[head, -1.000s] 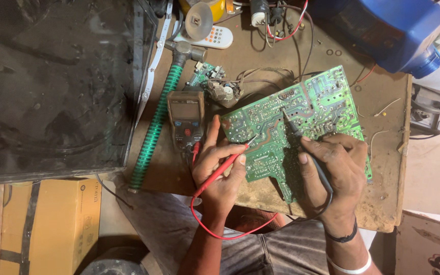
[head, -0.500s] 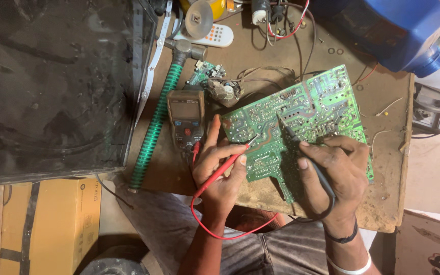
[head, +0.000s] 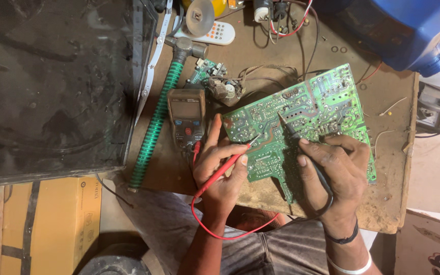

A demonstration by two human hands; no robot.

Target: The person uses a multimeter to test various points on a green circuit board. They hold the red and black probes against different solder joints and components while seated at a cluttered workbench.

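Green circuit board [head: 306, 122] lying solder-side up on my dusty wooden bench [head: 393, 203]. My left hand [head: 220, 168] pinches the red probe [head: 230, 163], my right hand [head: 339, 173] pinches the black probe [head: 294, 135], both tips touching the board. Multimeter [head: 187, 119] sits just left of it.

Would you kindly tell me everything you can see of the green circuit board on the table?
The green circuit board lies flat on the brown wooden table, solder side up and turned at an angle, with pale traces and many solder points. One corner has a stepped cut-out. Wires run from its upper left edge. The left hand touches a red probe to it; the right hand touches a black probe to it and rests on the board.
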